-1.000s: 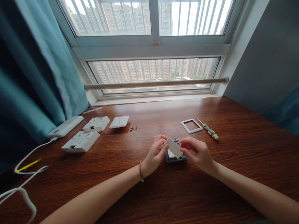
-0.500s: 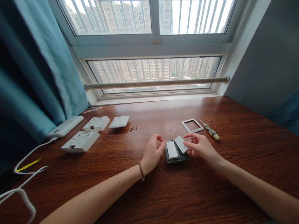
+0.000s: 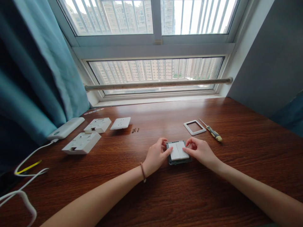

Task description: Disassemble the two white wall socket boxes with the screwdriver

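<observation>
A dark grey switch body [image 3: 179, 161] lies flat on the wooden table [image 3: 165, 195] in front of me, with two white rocker plates [image 3: 178, 150] side by side on top. My left hand [image 3: 155, 155] rests at its left edge, fingers curled, thumb tip on the left rocker. My right hand [image 3: 201, 152] sits at the right edge, fingers curled, thumb pressing the right rocker.
A white square frame [image 3: 194, 127] and a small screwdriver [image 3: 212, 131] lie behind the switch to the right. At the left are two white wall boxes [image 3: 82, 142], a socket plate [image 3: 120, 123], small screws [image 3: 135, 130], a white power bank [image 3: 66, 128] and cables [image 3: 22, 176].
The white rocker plate that both hands held up above the switch has come down onto its right half. It now lies flat beside the left rocker, with both hands lowered to the switch's edges.
</observation>
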`<state>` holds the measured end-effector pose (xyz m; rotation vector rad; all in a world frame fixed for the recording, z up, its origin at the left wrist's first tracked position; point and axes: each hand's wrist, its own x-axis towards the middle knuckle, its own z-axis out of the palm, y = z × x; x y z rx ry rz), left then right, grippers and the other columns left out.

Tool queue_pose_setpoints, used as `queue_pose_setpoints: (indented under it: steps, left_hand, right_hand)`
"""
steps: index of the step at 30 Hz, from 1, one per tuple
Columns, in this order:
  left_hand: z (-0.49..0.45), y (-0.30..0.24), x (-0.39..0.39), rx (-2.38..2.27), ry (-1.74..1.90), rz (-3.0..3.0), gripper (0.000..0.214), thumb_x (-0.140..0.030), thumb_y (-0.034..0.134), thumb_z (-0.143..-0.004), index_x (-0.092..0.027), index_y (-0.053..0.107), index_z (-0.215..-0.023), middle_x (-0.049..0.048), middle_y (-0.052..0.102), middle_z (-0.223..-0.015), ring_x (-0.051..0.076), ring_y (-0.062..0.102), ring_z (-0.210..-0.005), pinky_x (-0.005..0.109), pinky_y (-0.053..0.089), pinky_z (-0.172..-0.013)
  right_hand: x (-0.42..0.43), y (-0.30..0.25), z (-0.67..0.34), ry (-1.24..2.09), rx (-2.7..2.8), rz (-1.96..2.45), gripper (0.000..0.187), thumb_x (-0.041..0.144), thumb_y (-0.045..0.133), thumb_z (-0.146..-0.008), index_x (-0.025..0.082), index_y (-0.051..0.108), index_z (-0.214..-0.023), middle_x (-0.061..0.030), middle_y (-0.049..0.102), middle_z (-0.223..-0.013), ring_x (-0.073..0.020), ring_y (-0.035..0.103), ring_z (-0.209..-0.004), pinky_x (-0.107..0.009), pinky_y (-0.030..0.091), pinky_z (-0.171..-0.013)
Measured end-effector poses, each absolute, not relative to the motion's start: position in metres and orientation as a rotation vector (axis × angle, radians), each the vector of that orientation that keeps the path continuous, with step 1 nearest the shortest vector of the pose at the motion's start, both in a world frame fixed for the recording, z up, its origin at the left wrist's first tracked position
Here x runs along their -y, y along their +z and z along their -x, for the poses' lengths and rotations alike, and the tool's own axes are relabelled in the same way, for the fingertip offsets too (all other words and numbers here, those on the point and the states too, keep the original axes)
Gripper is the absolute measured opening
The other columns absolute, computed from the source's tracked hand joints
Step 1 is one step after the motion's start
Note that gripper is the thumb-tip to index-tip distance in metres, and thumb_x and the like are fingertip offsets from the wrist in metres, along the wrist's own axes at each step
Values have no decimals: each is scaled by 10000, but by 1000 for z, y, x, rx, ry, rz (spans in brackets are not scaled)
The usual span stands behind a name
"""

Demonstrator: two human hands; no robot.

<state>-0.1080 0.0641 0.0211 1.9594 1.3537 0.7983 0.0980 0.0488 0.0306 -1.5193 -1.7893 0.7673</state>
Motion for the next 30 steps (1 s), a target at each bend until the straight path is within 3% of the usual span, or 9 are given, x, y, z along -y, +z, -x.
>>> queue_pose_setpoints:
  steps: [4, 8, 12, 18, 24, 26, 30]
  left_hand:
    - [109, 20, -65, -1332, 820, -1922, 358, -403, 549, -763, -170, 501, -1031, 4, 610, -741, 145, 566, -644, 259, 424, -622]
    - [108, 19, -63, -1221, 873, -1798, 397, -384, 575, -747, -167, 469, -1062, 10, 583, -784, 124, 550, -609, 247, 444, -580]
    - [103, 25, -56, -984, 1003, -1445, 521, -335, 622, -718, -213, 366, -1156, 63, 504, -1075, 118, 593, -675, 230, 475, -539]
    - [96, 35, -49, -748, 945, -1164, 460, -254, 692, -667, -144, 485, -1062, 80, 605, -1007, 172, 601, -838, 275, 483, -732]
    - [94, 37, -43, -804, 975, -1349, 534, -258, 694, -675, -201, 412, -1125, 51, 581, -1072, 186, 568, -964, 296, 460, -846]
    - [95, 37, -41, -843, 973, -1408, 541, -273, 680, -692, -228, 383, -1142, 35, 570, -1060, 176, 570, -942, 271, 486, -795]
    - [96, 34, -39, -841, 874, -1344, 572, -313, 640, -723, -265, 297, -1179, 26, 559, -965, 155, 591, -735, 215, 500, -501]
  right_hand:
    - [-49, 27, -98, 801, 1781, 1567, 331, 431, 625, -690, 167, 513, -856, 48, 525, -538, -108, 507, -462, -221, 390, -462]
    - [-44, 26, -93, 1109, 1705, 1517, 505, 441, 612, -707, 177, 421, -1094, 24, 587, -653, -88, 498, -350, -198, 374, -325]
    - [-37, 27, -85, 1261, 1633, 1346, 424, 429, 597, -733, 193, 419, -1037, -7, 627, -732, -76, 496, -331, -177, 363, -271]
    - [-31, 31, -80, 1260, 1509, 1212, 369, 407, 594, -752, 209, 364, -962, -15, 623, -818, -38, 459, -302, -154, 353, -251]
    - [-23, 32, -75, 1203, 1467, 1187, 400, 383, 597, -758, 227, 331, -1013, 8, 588, -808, -30, 462, -312, -140, 353, -253]
    - [-21, 32, -73, 1214, 1461, 1176, 395, 384, 589, -764, 226, 328, -1015, 16, 581, -782, -34, 468, -318, -138, 354, -255]
    - [-21, 29, -72, 1258, 1453, 1162, 381, 403, 557, -783, 220, 322, -1021, 42, 570, -687, -45, 457, -300, -144, 347, -254]
